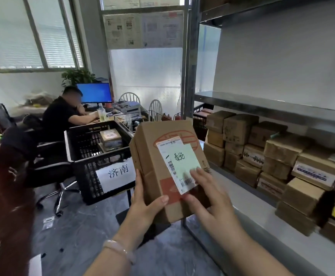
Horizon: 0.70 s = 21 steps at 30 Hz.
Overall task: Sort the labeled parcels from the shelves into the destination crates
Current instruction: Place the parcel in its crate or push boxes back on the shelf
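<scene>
Left hand (144,202) grips parcel (152,148) near edge; right hand (212,198) lies flat on label (179,162). Risk: handwriting misread, parcel lands in wrong crate (87,172); one-sided grip slips.

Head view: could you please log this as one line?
phase: label check | box: in both hands, off shelf | left hand: grips box's left edge | right hand: fingers flat on label
</scene>
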Motion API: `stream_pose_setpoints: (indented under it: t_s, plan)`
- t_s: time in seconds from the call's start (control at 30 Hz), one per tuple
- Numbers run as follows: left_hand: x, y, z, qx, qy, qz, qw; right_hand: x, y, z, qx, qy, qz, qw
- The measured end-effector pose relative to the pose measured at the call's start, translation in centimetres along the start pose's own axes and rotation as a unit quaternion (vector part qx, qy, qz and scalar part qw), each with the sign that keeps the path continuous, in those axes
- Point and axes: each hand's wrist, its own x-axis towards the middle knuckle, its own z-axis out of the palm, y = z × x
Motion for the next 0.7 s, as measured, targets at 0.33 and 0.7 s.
stream_pose_setpoints:
  t_s: [0.33,0.7]
  plan:
    - [7.0,-1.1,-3.9,0.003,0.041,-0.032,0.999,9.5,5.8,4.7,0.225,-0.037,0.111,0.967]
    - [25.1,-1.8,-1.1,0.258,0.078,0.065,0.961,27.6,12.8,6.1,0.200,-0.032,0.085,0.976]
